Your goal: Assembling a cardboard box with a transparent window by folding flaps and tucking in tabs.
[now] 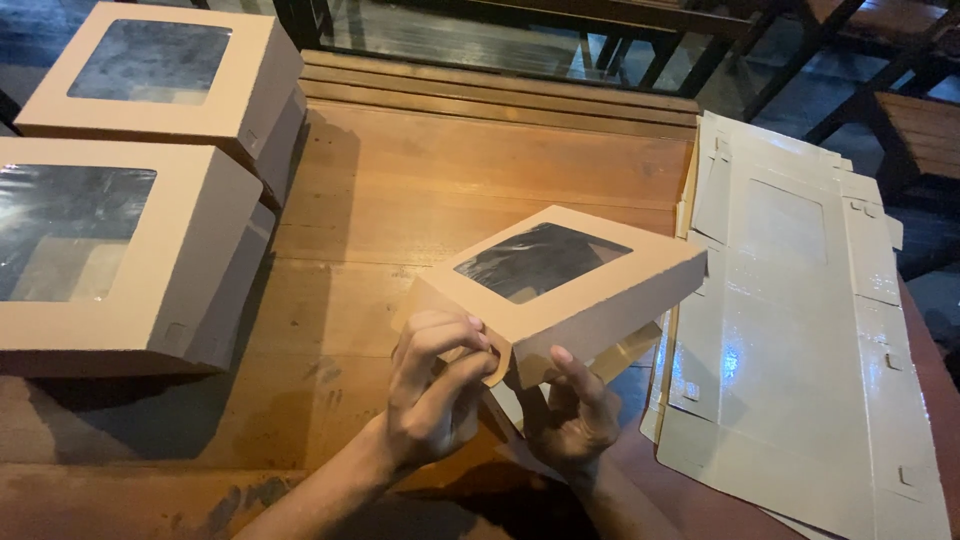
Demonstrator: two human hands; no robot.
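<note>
1. Across the whole frame, the wooden counter (pixel 470 170) carries every item; its planks run left to right, and dark railings and benches stand beyond its far edge.
2. At the right edge, a stack of flat unfolded box blanks (pixel 800 340) lies grey side up, each with a window cut-out, overhanging the counter's right side slightly.
3. At the left, two finished kraft boxes (pixel 130 200) with clear film windows sit touching, one behind the other.
4. At centre, the half-folded window box (pixel 570 280) is raised off the counter and tilted, window facing up, near corner pointing toward the person.
5. The left hand (pixel 435 385) is curled closed on the near corner of the half-folded window box, fingers pinching a side flap.
6. The right hand (pixel 575 405) is half closed beneath the same corner, fingertips against the underside panel; a loose flap hangs below.
7. Judged risks:
   - Uneven pinch pressure could crease the panel or miss the tab slot, leaving the corner unlocked.
   - Pressure near the window could dent or detach the film.
   - Because the box rests on fingertips only, a slip could drop it onto the blanks and scatter them off the edge.
</note>
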